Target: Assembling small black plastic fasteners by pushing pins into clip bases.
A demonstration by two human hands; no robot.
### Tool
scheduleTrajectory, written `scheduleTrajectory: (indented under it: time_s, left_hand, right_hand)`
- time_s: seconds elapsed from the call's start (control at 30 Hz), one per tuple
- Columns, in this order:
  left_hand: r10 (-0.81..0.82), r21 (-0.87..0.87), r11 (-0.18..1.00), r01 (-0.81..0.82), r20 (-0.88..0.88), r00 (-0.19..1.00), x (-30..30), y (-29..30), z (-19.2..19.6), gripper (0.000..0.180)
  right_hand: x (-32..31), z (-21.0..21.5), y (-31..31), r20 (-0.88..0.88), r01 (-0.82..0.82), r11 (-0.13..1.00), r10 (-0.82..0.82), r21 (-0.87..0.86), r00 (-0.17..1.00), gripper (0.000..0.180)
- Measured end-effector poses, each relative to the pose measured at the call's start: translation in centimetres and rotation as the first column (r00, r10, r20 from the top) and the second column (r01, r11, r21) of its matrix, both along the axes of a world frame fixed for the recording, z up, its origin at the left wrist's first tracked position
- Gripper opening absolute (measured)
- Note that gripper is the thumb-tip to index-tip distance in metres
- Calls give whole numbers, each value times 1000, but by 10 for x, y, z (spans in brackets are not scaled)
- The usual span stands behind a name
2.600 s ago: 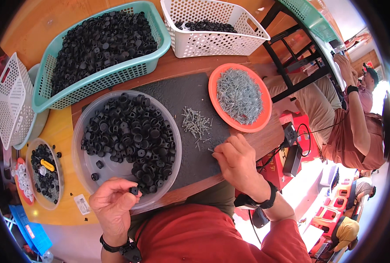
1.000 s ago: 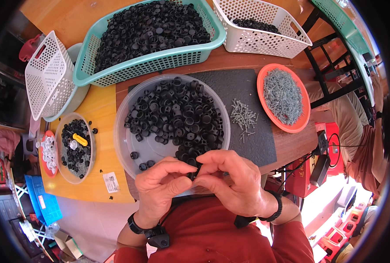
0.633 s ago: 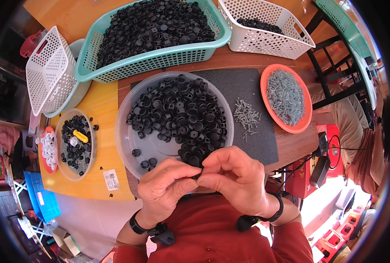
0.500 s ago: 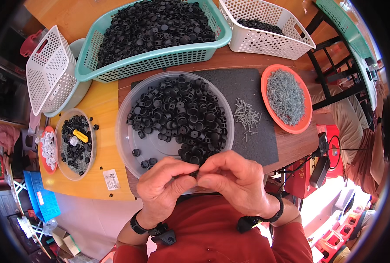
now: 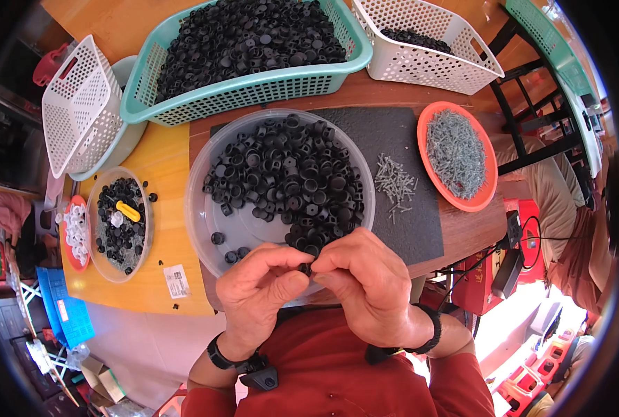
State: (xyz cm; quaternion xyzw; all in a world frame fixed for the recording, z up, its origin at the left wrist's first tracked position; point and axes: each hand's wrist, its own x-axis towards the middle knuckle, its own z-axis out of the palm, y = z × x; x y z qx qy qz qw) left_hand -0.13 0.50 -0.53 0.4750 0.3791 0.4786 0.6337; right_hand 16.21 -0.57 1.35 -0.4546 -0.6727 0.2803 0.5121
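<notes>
At the far left stands a white basket [image 5: 66, 139] with many holes, and below it a red plate [image 5: 81, 265] bears small white pieces. Just beside this plate is a clear bowl [image 5: 119, 277] with mixed black pieces, and a yellow thing [image 5: 128, 211] lies on them. Farther right, at the back, a green basket [image 5: 254, 87] is heaped with black pieces. Before it stands a round clear tub [image 5: 254, 229], which holds many black caps [image 5: 282, 174] and shows a bare part of its bottom. At the near rim of the tub, the left hand [image 5: 257, 295] pinches a small black cap [image 5: 305, 268] between thumb and forefinger. The right hand [image 5: 375, 285] meets it there, so the hands are together at the fingertips; whether the right one grips something of its own, I cannot tell. To the right, loose screws [image 5: 395, 184] lie on a dark mat [image 5: 421, 236]. Behind them is a second white basket [image 5: 421, 73] with black pieces, and rightmost an orange plate [image 5: 471, 206] is full of screws.
</notes>
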Motion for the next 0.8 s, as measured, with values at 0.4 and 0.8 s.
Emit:
scheduleTrajectory:
  time_s: [0.4,0.8]
  left_hand:
    - [325,-61,945,-322,47,944,-33,12,3,26]
    - [411,-28,912,-410,79,908,-47,7,-2,25]
  right_hand:
    - [5,0,27,204,-76,997,70,21,976,26]
    - [-38,-15,45,580,-397,918,317,12,750,20]
